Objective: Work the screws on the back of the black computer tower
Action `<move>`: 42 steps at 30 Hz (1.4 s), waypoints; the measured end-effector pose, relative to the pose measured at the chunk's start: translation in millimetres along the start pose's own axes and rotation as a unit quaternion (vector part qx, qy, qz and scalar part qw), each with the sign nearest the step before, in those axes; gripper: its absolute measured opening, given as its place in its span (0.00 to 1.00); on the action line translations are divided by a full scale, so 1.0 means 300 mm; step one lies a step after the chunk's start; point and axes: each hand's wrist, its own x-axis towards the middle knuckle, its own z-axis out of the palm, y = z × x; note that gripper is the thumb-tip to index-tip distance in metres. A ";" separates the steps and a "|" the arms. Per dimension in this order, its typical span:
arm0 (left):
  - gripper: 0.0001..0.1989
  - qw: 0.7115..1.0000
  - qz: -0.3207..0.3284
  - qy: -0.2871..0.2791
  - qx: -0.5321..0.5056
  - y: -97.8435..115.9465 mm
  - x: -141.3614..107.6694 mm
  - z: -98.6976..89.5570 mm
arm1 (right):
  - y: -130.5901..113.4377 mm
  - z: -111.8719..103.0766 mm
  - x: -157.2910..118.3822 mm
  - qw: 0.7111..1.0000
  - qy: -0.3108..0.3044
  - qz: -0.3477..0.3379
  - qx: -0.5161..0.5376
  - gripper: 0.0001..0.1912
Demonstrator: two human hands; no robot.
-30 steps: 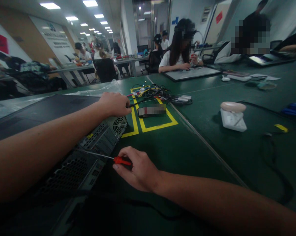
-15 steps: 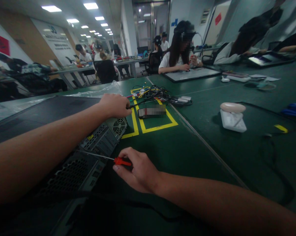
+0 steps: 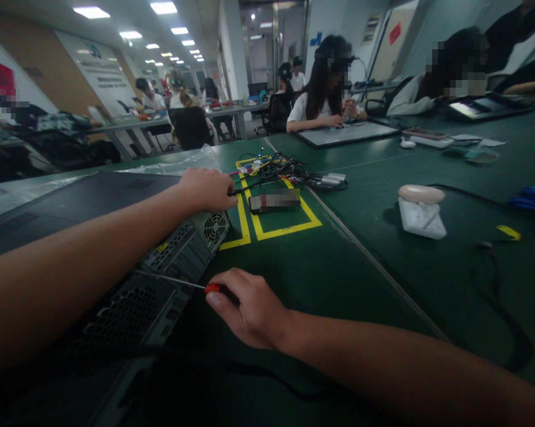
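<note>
A desktop computer case lies at the left with its rear panel towards me, showing a fan grille and vent holes. My left hand is closed over its far rear corner, fingertips curled down past the edge. In my right hand is a screwdriver with a red handle, gripped between thumb and fingers. Its thin metal shaft points left at the rear panel; the tip is hidden behind my left forearm. A dark thin cable passes beside my left fingertips.
Beyond the case lies a tangle of cables within yellow tape. A dark box-like object lies in front of them. A white case rests at right. Across the green table, a person works over a flat panel.
My right fingers have shifted along the screwdriver, covering more of the red handle. The left hand stays at the case corner.
</note>
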 end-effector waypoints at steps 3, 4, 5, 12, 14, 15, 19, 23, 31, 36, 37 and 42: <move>0.31 1.000 -0.001 -0.002 0.005 0.001 0.000 -0.003 | 0.002 0.001 -0.003 1.000 0.007 0.000 0.009 0.16; 0.31 1.000 -0.001 -0.003 0.006 0.001 0.000 -0.004 | 0.003 0.002 -0.004 1.000 0.012 0.003 0.013 0.17; 0.31 1.000 -0.001 -0.005 0.006 0.001 0.001 -0.004 | 0.003 0.003 -0.006 1.000 0.014 0.006 0.017 0.18; 0.30 1.000 -0.003 -0.002 0.013 0.000 0.000 -0.004 | 0.000 0.004 -0.005 1.000 0.005 0.017 0.020 0.10; 0.30 1.000 -0.006 -0.004 0.011 0.000 0.000 -0.005 | 0.000 0.005 -0.004 1.000 0.008 0.016 0.023 0.10; 0.30 1.000 -0.007 -0.005 0.010 0.000 0.000 -0.005 | 0.001 0.006 -0.004 1.000 0.007 0.017 0.024 0.10; 0.30 1.000 -0.005 -0.009 0.010 -0.001 0.001 -0.004 | 0.004 0.008 -0.005 0.999 0.005 0.019 0.038 0.09; 0.32 1.000 0.004 -0.006 0.005 -0.002 0.002 -0.002 | 0.003 0.009 -0.005 0.999 0.010 0.025 0.038 0.10; 0.30 1.000 0.007 0.004 0.009 -0.003 0.000 0.002 | -0.006 0.005 -0.003 0.999 -0.002 0.046 0.028 0.10; 0.31 1.000 0.012 0.006 0.012 -0.004 0.001 0.003 | -0.003 0.006 -0.006 0.999 0.003 0.035 0.025 0.10; 0.30 1.000 0.012 0.006 0.012 -0.004 0.001 0.003 | -0.003 0.006 -0.007 0.999 0.003 0.035 0.025 0.10; 0.30 1.000 0.006 0.008 0.011 -0.005 0.001 0.004 | -0.006 0.003 -0.006 0.999 0.000 0.040 0.026 0.10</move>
